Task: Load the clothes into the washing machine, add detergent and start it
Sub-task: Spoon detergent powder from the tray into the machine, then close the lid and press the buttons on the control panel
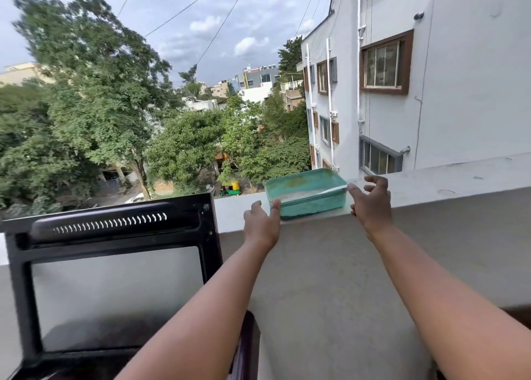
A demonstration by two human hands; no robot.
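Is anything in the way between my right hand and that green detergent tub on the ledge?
Nothing visible. The right hand hovers open just beside the green tub on the parapet ledge, with only bare ledge between. The left hand already touches the tub's near left corner.

Beyond the grey parapet wall (330, 264) the view drops to a street lined with leafy trees (94, 115). A yellow-and-green auto rickshaw (230, 188) is parked down there, partly hidden by branches. On the right rises a white building (465, 72) with brown-framed windows (385, 63) and white pipes (309, 107) running down its side. Overhead wires (224, 20) cross a cloudy sky, and more buildings (258, 78) show far off.
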